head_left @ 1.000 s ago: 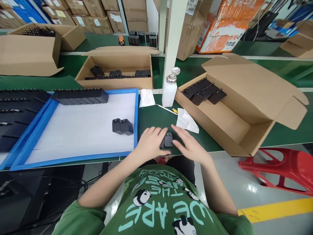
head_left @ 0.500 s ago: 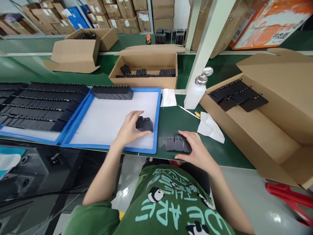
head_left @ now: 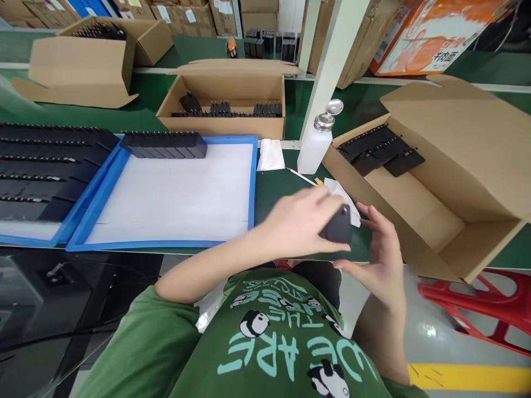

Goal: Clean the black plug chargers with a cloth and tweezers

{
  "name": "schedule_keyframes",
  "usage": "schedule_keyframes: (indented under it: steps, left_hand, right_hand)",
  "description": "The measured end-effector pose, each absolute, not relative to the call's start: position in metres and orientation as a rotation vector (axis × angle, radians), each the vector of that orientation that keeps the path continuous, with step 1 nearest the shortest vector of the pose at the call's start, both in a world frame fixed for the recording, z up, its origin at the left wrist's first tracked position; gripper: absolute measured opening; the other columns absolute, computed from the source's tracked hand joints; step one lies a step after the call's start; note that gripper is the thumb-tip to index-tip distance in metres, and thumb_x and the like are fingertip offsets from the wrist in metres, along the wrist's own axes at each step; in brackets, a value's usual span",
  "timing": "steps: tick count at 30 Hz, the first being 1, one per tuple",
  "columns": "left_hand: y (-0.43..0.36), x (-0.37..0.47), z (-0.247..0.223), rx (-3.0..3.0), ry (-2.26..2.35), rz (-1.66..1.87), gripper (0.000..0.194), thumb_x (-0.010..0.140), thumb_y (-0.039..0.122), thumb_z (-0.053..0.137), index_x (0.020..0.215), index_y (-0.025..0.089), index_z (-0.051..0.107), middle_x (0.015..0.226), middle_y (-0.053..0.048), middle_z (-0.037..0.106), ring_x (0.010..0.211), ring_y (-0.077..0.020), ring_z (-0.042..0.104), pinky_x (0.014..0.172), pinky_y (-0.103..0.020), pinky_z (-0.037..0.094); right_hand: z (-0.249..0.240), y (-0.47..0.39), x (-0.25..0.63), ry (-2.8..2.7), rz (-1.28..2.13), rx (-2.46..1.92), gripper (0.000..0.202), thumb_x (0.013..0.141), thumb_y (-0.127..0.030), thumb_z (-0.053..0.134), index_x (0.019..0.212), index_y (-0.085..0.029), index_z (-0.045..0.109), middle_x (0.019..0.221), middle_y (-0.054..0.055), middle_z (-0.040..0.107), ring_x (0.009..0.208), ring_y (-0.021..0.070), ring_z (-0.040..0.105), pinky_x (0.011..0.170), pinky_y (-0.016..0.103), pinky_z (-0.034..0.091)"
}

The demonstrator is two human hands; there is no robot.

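A green counter [head_left: 267, 189] runs across the room beneath a pale post [head_left: 336, 61], with a red stool [head_left: 492, 304] on the grey floor [head_left: 429, 331] at the right. The black block [head_left: 341, 226] is above the counter's near edge, between the two hands. The left hand [head_left: 301, 218] has its fingers closed around it; the right hand [head_left: 384, 260] is open, fingers spread, just beside it. A small pin shows at the block's upper end; fingers hide much of the rest, so I cannot tell its long axis, nor whether it is one piece or several pressed together.

Two blue-edged trays lie side by side: the nearer tray [head_left: 174, 204] carries one row of black adapters [head_left: 166, 145] along its far edge, the left tray [head_left: 25, 229] several rows. Three open cardboard boxes [head_left: 427, 207] stand about, each with black pieces inside. There is one white bottle [head_left: 314, 149], one thin white stick [head_left: 301, 176], two white cloths [head_left: 271, 155] and one orange-and-white carton [head_left: 431, 38].
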State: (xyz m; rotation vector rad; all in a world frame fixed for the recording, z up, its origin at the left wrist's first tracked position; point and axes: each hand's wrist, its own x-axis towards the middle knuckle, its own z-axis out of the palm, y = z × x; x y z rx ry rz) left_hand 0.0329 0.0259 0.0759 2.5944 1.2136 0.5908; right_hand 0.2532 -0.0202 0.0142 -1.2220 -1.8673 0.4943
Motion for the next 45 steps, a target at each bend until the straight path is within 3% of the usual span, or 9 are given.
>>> schedule_keyframes:
  steps: [6, 10, 14, 19, 24, 28, 33, 37, 45]
  left_hand:
    - [0.025, 0.096, 0.013, 2.694, 1.146, 0.300, 0.050, 0.081, 0.046, 0.078, 0.109, 0.006, 0.064, 0.096, -0.014, 0.068, 0.086, -0.0287, 0.069, 0.083, -0.041, 0.051]
    - [0.008, 0.061, 0.026, 2.707, 1.183, 0.373, 0.066, 0.084, 0.040, 0.077, 0.133, 0.003, 0.052, 0.132, -0.022, 0.060, 0.133, -0.0368, 0.052, 0.117, -0.050, 0.033]
    - [-0.007, -0.012, 0.032, 2.405, 1.270, 0.471, 0.097, 0.077, 0.057, 0.079, 0.153, 0.021, 0.030, 0.153, -0.016, 0.046, 0.142, -0.0348, 0.044, 0.115, -0.050, 0.040]
    - [-0.011, -0.058, -0.008, 2.155, 1.354, 0.459, 0.088, 0.084, 0.042, 0.077, 0.155, 0.035, 0.025, 0.151, -0.009, 0.051, 0.135, -0.0318, 0.053, 0.107, -0.048, 0.049]
    - [-0.012, -0.053, -0.020, 2.125, 1.345, 0.542, 0.082, 0.088, 0.037, 0.073, 0.154, 0.035, 0.025, 0.146, -0.007, 0.057, 0.135, -0.0271, 0.055, 0.112, -0.046, 0.046]
    - [-0.014, -0.055, -0.018, 2.129, 1.398, 0.574, 0.084, 0.084, 0.044, 0.077, 0.153, 0.032, 0.029, 0.152, -0.009, 0.052, 0.145, -0.0314, 0.043, 0.126, -0.057, 0.022]
    - [-0.015, -0.058, -0.024, 2.193, 1.419, 0.550, 0.068, 0.087, 0.045, 0.074, 0.143, 0.026, 0.041, 0.141, -0.008, 0.062, 0.146, -0.0307, 0.042, 0.126, -0.056, 0.020]
    - [-0.014, -0.057, -0.027, 2.244, 1.400, 0.522, 0.063, 0.089, 0.043, 0.072, 0.141, 0.023, 0.043, 0.137, -0.008, 0.065, 0.144, -0.0305, 0.044, 0.125, -0.056, 0.021]
    - [-0.014, -0.057, -0.029, 2.245, 1.401, 0.541, 0.062, 0.088, 0.040, 0.073, 0.141, 0.024, 0.045, 0.134, -0.010, 0.066, 0.140, -0.0333, 0.049, 0.122, -0.061, 0.029]
  right_hand:
    - [-0.018, -0.026, 0.282, -2.046, 0.606, -1.358, 0.068, 0.086, -0.044, 0.075, 0.147, -0.035, 0.046, 0.142, 0.009, 0.059, 0.129, 0.0328, 0.054, 0.103, 0.053, 0.052]
    - [-0.034, -0.020, 0.271, -2.040, 0.705, -1.324, 0.073, 0.087, -0.046, 0.073, 0.150, -0.033, 0.040, 0.150, 0.010, 0.051, 0.124, 0.0287, 0.059, 0.091, 0.042, 0.059]
    - [-0.031, -0.011, 0.260, -2.071, 0.740, -1.362, 0.071, 0.089, -0.050, 0.069, 0.150, -0.032, 0.041, 0.145, 0.010, 0.056, 0.121, 0.0275, 0.062, 0.084, 0.038, 0.060]
    - [-0.026, 0.009, 0.266, -2.007, 0.630, -1.551, 0.065, 0.088, -0.063, 0.061, 0.141, -0.026, 0.053, 0.126, 0.010, 0.068, 0.082, 0.0205, 0.067, 0.075, 0.037, 0.060]
    - [-0.035, 0.038, 0.274, -1.683, 0.210, -1.958, 0.036, 0.090, -0.045, 0.057, 0.105, -0.015, 0.071, 0.095, 0.015, 0.069, 0.075, 0.0271, 0.062, 0.075, 0.046, 0.055]
    - [-0.032, 0.039, 0.270, -1.543, 0.056, -1.932, 0.017, 0.083, -0.032, 0.059, 0.079, -0.019, 0.069, 0.073, 0.008, 0.066, 0.068, 0.0246, 0.062, 0.071, 0.041, 0.054]
    - [0.001, 0.020, 0.255, -1.226, -0.138, -1.639, 0.011, 0.079, -0.020, 0.056, 0.083, -0.021, 0.066, 0.085, 0.008, 0.070, 0.084, 0.0265, 0.070, 0.075, 0.042, 0.056]
    - [0.024, 0.019, 0.240, -1.026, 0.064, -1.416, 0.016, 0.065, -0.008, 0.057, 0.070, -0.020, 0.067, 0.067, 0.004, 0.068, 0.066, 0.0240, 0.069, 0.063, 0.038, 0.053]
    - [0.037, 0.054, 0.210, -1.663, 0.687, -1.352, 0.011, 0.092, -0.029, 0.060, 0.094, -0.022, 0.068, 0.100, 0.006, 0.078, 0.084, 0.0192, 0.074, 0.069, 0.031, 0.059]
